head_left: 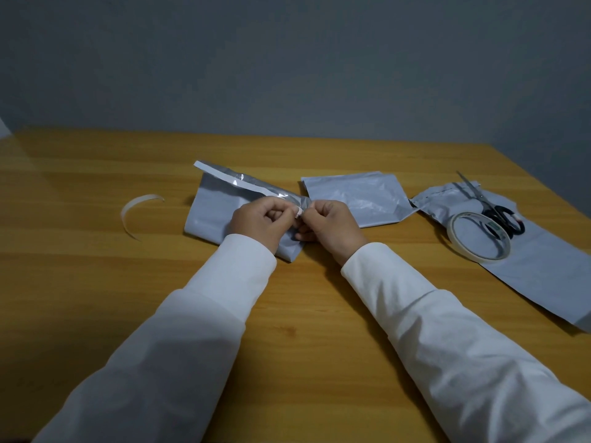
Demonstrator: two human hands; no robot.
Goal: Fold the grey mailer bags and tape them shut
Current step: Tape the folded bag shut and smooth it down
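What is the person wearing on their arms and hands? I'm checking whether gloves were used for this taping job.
No gloves: both the left hand and the right hand are bare. Each arm is covered by a long, loose white sleeve, the left sleeve and the right sleeve, ending in a plain cuff at the wrist. No watch, ring or markings are visible.

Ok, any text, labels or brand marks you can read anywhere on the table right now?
Tape roll: a green printed label inside the core, too small and blurred to read.
Scissors: no legible marking.
Mailer bags, including the one under the hands: plain grey, no print visible.
Peeled strip: blank.
Nothing can be quoted.
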